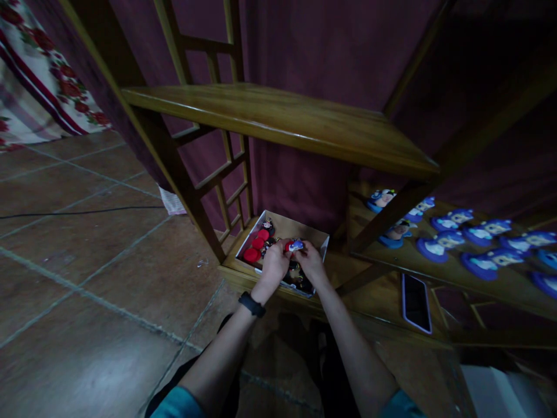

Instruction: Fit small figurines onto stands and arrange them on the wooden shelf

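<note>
Over a shallow white cardboard box point(319, 239) on the low wooden shelf, both my hands hold one small figurine point(296, 246) with blue, white and red on it. My left hand point(275, 261), with a dark band at the wrist, grips its red end. My right hand point(311, 262) pinches the blue and white end. Inside the box lie several red round pieces point(252, 255) and small dark figurines point(268, 226). My hands cover the middle of the box, so part of its contents is hidden.
A wooden shelf board point(270, 113) juts out above my hands. To the right, several blue figurines point(439, 244) stand on a raised shelf, with a phone point(416, 303) lower down. Lattice woodwork point(217, 174) rises at the left. A black cable point(87, 212) crosses the tiled floor point(108, 278).
</note>
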Available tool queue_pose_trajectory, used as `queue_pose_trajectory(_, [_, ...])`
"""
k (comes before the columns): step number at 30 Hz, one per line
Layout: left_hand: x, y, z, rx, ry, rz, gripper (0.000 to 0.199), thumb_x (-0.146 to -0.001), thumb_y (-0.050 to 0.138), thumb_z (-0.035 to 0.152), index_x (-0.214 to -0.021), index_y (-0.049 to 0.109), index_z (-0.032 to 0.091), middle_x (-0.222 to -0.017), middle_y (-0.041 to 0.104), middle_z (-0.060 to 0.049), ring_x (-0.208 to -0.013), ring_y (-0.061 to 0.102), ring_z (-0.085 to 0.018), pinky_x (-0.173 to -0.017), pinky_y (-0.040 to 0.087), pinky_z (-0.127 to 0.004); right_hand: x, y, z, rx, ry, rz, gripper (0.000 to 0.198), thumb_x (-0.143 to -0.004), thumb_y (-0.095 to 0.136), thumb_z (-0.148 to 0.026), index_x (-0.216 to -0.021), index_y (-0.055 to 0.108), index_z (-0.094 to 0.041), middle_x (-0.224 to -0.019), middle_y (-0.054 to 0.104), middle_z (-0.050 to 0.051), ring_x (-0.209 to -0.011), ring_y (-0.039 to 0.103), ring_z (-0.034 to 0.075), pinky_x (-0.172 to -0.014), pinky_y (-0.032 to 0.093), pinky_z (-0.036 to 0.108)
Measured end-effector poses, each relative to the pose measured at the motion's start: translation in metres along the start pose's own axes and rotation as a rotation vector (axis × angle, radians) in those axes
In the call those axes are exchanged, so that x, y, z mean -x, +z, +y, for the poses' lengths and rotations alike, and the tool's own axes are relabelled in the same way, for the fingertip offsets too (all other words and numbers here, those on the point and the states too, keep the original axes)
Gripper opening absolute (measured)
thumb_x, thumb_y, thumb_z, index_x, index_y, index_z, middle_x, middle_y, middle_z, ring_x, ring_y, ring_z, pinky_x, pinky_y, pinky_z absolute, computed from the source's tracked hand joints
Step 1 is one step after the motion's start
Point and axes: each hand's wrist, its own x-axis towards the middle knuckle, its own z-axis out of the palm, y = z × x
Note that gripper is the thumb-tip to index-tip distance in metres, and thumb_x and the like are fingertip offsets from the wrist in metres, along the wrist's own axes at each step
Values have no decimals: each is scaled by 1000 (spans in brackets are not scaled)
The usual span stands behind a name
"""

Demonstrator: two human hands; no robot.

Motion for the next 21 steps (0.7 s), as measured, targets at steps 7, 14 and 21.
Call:
queue_pose_trajectory(7, [0,2,1,-16,-24,53,32,-72,59,11,-103,65,20,-90,70,-8,-87,63,-20,-76,47,-27,6,-6,-15,214,-141,16,29,-74,50,-16,-101,56,-25,-97,62,1,-87,61,16,-80,48,31])
queue_pose_trajectory(14, [-1,1,1,-33,-29,42,30,-72,59,11,-98,67,21,-88,71,-6,-85,63,-19,-76,47,-28,8,-8,-21,316,-225,48,27,-73,50,-15,-97,58,-23,-98,56,3,-90,59,17,-82,47,31])
queue_pose_trajectory(21, [3,0,4,-76,-41,50,29,-74,59,13,-101,67,19,-90,70,-8,-87,63,-20,-77,46,-29,4,-9,-16,285,-221,42,25,-73,51,-16,-96,60,-22,-96,60,3,-88,60,17,-82,48,31])
